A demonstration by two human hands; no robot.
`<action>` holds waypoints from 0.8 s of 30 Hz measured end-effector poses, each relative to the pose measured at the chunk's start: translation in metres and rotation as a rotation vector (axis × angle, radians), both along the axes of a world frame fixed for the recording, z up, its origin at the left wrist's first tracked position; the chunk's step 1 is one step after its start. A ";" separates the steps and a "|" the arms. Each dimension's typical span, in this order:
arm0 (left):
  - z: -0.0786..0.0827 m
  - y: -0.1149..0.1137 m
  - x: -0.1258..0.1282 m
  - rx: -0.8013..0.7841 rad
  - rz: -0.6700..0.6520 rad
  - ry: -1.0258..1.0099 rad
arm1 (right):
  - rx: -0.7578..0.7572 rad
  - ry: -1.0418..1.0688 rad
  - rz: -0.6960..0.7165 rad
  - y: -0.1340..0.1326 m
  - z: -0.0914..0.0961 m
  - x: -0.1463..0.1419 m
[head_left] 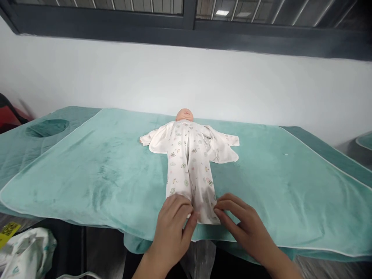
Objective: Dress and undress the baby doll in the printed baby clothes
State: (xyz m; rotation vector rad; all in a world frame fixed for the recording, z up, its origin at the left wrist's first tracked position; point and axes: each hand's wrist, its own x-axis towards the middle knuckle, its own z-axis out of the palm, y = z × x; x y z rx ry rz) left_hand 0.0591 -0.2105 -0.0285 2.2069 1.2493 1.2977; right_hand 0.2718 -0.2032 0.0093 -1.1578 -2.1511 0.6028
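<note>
A baby doll (185,114) lies on its back, its head toward the wall. It has on an open white printed baby shirt (222,149), sleeves spread to both sides. White printed baby pants (200,170) lie over its front, legs toward me. My left hand (174,224) is closed on the lower end of the left pant leg, fingertips pinching the cloth. At the outer edge of the right pant leg's lower end, my right hand (241,221) pinches the fabric between thumb and fingers. The doll's legs do not show under the cloth.
A teal sheet (101,174) covers the bed, which has a round hole (48,128) at the far left. Behind it stands a white wall (145,77) below a dark window frame (116,25). Patterned cloth (29,248) lies at lower left.
</note>
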 end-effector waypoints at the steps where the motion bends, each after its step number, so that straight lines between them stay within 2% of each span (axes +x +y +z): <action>1: -0.001 0.004 -0.001 -0.010 0.052 -0.007 | 0.030 0.007 -0.034 0.005 -0.001 -0.001; 3: -0.004 0.010 -0.002 -0.035 0.121 -0.002 | 0.104 -0.002 -0.091 0.015 -0.003 -0.006; 5: -0.007 0.013 -0.002 -0.083 0.117 -0.024 | 0.161 -0.035 -0.128 0.027 -0.005 -0.012; 8: -0.009 0.012 -0.005 -0.236 0.092 -0.198 | 0.182 -0.056 -0.137 0.051 -0.010 -0.020; 10: -0.009 0.015 -0.011 -0.348 0.160 -0.336 | 0.191 -0.019 -0.146 0.073 -0.016 -0.023; 12: -0.010 0.026 -0.021 -0.387 0.246 -0.364 | 0.237 0.039 -0.196 0.102 -0.025 -0.021; 15: -0.014 0.060 -0.038 -0.250 0.330 -0.127 | 0.314 0.031 -0.322 0.143 -0.040 -0.014; 18: -0.019 0.104 -0.049 -0.092 0.390 0.235 | 0.263 -0.135 -0.252 0.166 -0.052 -0.008; 21: -0.022 0.142 -0.048 -0.003 0.391 0.479 | 0.265 -0.244 -0.105 0.167 -0.056 -0.009; 24: -0.021 0.163 -0.041 0.042 0.310 0.556 | 0.278 -0.187 -0.060 0.159 -0.049 -0.015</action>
